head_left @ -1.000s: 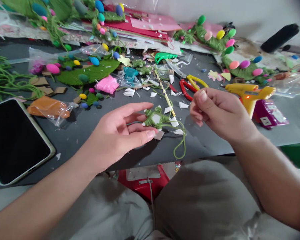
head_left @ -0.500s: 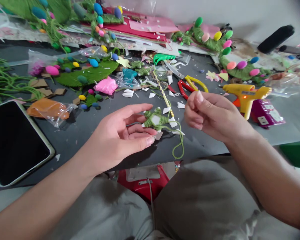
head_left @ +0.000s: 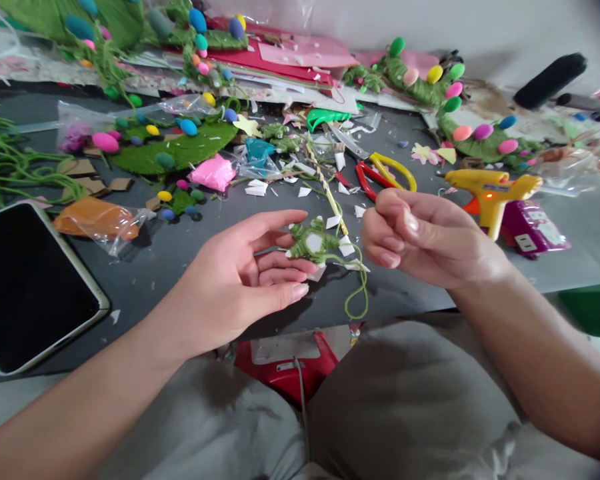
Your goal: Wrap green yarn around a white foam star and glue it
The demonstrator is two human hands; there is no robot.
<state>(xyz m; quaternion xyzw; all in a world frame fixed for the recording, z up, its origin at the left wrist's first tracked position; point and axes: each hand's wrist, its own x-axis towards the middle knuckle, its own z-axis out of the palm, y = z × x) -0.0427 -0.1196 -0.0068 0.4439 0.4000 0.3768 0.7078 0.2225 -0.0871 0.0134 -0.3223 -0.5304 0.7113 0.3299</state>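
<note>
A small star (head_left: pixel 324 243) wrapped in green yarn, with a white middle and white tips, is at the fingertips of my left hand (head_left: pixel 240 277). That hand is open, its fingers spread around the star's left side and its thumb apart from it. A loose tail of green yarn (head_left: pixel 364 293) loops from the star down over the table. To the right, my right hand (head_left: pixel 425 233) is raised and closed, thumb pressed to the curled fingers. Whether anything thin is pinched there cannot be made out.
A yellow glue gun (head_left: pixel 495 183) with a lit light stands right, beside a purple packet (head_left: pixel 535 227). Scissors (head_left: pixel 375 177), a pencil (head_left: pixel 325 187) and white scraps lie behind the star. A tablet (head_left: pixel 30 287) lies left, near an orange clay bag (head_left: pixel 97 217).
My right hand has shifted slightly left and down, its fingers turned a little more toward me. My left hand and the star have barely moved.
</note>
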